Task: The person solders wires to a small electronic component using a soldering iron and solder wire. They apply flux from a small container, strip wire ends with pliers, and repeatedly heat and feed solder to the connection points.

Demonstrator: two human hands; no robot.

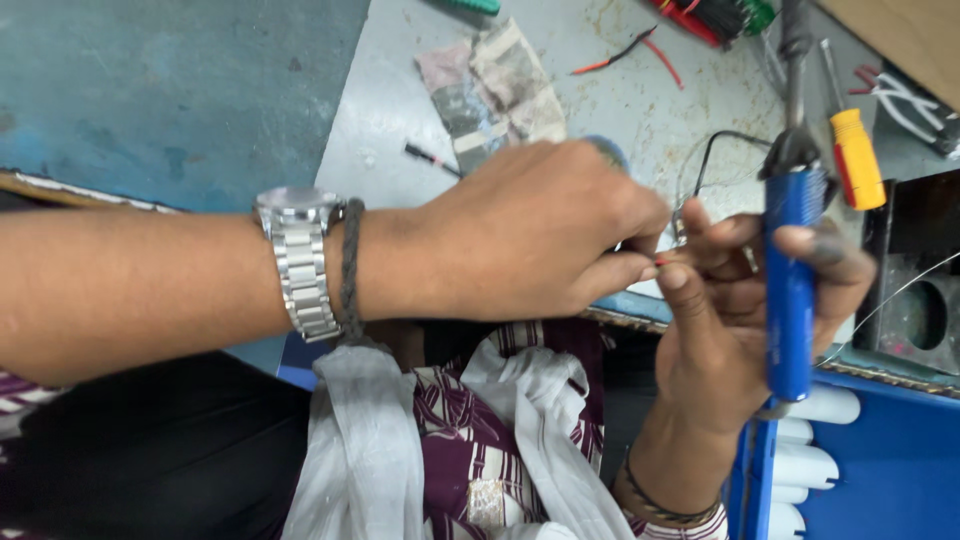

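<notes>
Nearest to us, a white cloth (365,450) lies over the lap, and at the near right a blue bin (890,480) holds white tubes (815,440). Just beyond the lap our two hands meet at the bench edge. Our right hand (725,320) comes up from below with its fingers curled around a blue-handled soldering iron (790,290), which stands upright in the grip with its tip pointing away from us. Its thumb and forefinger also pinch a thin red wire (660,262). Our left hand (540,235), a watch (298,260) on its wrist, reaches in from the left, closed, its fingertips pinching the same wire end, so the two hands touch there. We judge that the wire end is being held and readied while the iron is kept aside. Any next move calls for a steady pinch and for care to keep the iron off the fingers. A black box (920,300) stands to the right. Farther out on the grey bench (640,110) lie a yellow screwdriver (858,158), wire scraps (625,55) and a dirty rag (500,85).
</notes>
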